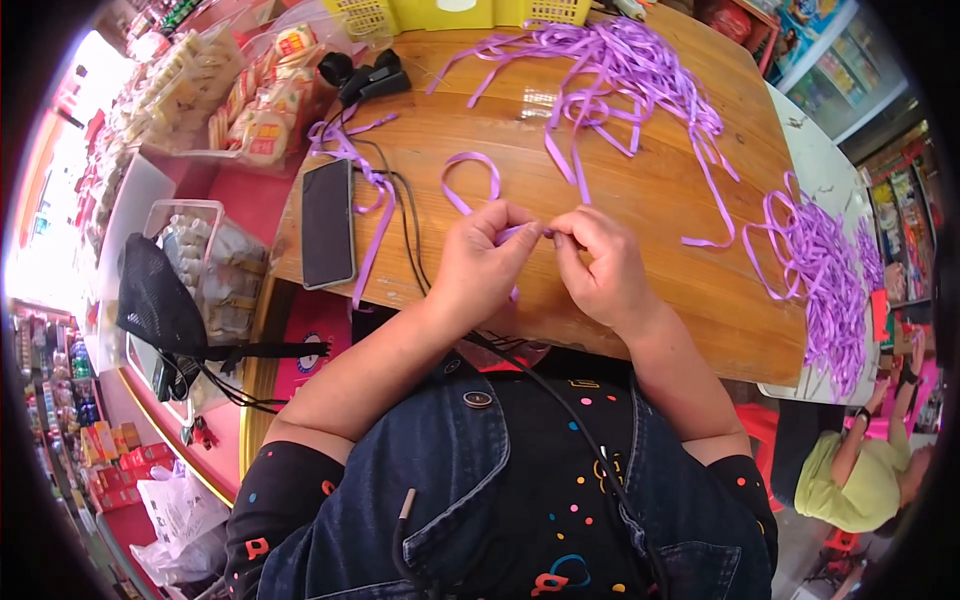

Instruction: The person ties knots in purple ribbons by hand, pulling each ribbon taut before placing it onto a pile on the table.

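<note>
A thin purple ribbon [470, 157] is pinched between both hands above the near edge of the wooden table. Its loop rises beyond my left hand [480, 258], whose thumb and fingers are closed on it. Fingertip to fingertip with it, my right hand [607, 268] is closed in a pinch on the same ribbon near its end. The exact grip between the fingertips is too small to make out. A large tangle of purple ribbons [630, 60] lies at the far side. Another pile of purple ribbons [825, 265] hangs over the right edge.
Left of my hands, a dark phone [328, 222] lies beside loose ribbon and a black cable [408, 205]. Packaged goods [265, 120] and a clear bin [215, 260] stand farther left. A yellow basket [450, 14] is at the back. Someone in a yellow-green shirt [850, 480] is at the right.
</note>
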`<state>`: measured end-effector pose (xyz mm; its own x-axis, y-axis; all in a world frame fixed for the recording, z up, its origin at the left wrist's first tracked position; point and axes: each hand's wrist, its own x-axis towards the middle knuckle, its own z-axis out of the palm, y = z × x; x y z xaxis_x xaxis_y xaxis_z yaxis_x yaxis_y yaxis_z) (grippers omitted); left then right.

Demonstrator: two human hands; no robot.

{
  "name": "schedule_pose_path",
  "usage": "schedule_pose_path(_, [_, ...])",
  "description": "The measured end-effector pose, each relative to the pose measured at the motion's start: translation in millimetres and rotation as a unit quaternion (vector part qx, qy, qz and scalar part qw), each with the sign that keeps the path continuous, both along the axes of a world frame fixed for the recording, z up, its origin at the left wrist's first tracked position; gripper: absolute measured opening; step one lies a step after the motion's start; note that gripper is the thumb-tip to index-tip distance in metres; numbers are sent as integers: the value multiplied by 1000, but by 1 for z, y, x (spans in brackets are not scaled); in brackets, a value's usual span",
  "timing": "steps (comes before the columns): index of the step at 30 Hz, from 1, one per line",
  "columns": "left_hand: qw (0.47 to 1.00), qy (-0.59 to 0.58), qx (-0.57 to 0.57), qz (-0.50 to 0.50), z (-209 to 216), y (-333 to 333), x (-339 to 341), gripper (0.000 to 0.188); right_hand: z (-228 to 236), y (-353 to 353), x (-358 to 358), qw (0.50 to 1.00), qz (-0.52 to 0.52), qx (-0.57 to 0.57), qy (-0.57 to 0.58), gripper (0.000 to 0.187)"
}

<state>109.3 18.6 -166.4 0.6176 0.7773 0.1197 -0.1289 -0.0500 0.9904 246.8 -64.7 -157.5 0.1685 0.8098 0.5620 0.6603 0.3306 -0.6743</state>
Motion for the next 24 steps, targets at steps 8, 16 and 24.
schedule_pose_path(8, [998, 58, -5, -16, 24, 0, -12, 9, 12, 0, 2, 1000, -19, -3, -17, 2])
schedule_pose_path(16, [989, -111, -75, -64, 53, -6, -10, 9, -4, -6, -34, 968, 137, -70, 196, 23])
schedule_pose_path(24, [927, -308, -117, 182, 82, 90, -58, 9, 24, -34, 41, 889, 143, -233, 366, 23])
